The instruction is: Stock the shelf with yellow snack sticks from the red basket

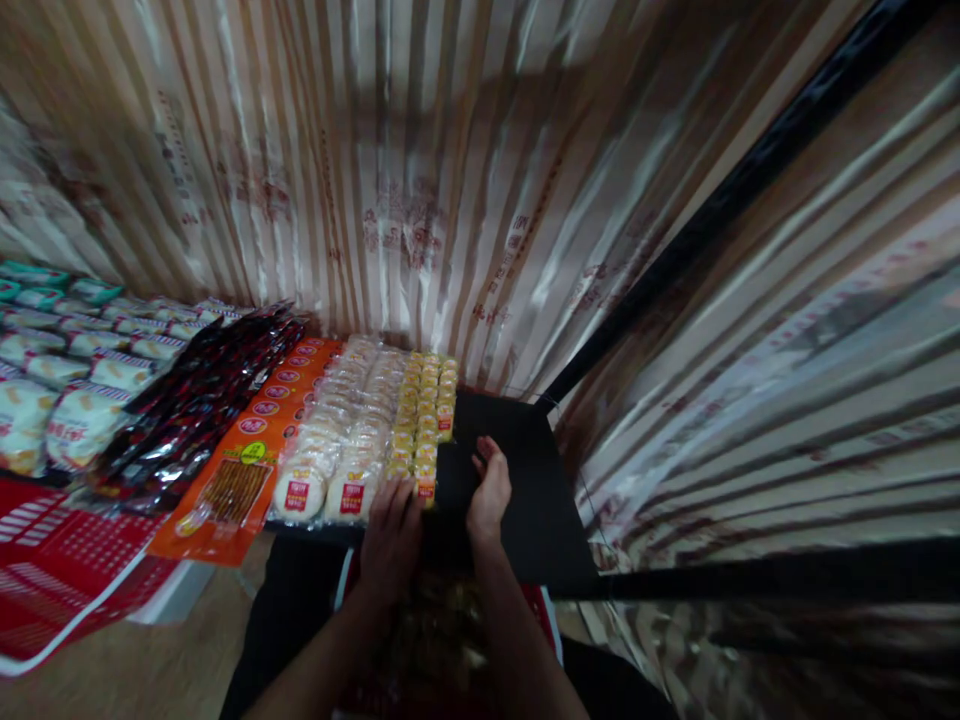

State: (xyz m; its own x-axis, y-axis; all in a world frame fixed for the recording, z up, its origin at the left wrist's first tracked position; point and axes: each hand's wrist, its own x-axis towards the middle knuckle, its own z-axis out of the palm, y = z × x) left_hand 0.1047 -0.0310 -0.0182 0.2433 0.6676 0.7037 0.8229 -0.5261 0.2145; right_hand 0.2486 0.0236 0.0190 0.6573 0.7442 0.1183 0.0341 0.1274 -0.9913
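Observation:
My left hand (390,535) rests, fingers bent down, at the near end of a row of small yellow snack packets (425,415) on a black shelf (525,470). My right hand (489,490) is edge-on over the bare black surface just right of that row, fingers curled. What either hand holds is hidden. Beneath my forearms lies a dark blurred heap of packets (435,630).
Left of the yellow row lie rows of round white buns (341,440), orange packs (251,455), dark red packs (195,400) and white bags (67,380). Striped shiny curtains (420,180) hang behind and to the right. A red sheet (60,570) covers the lower left.

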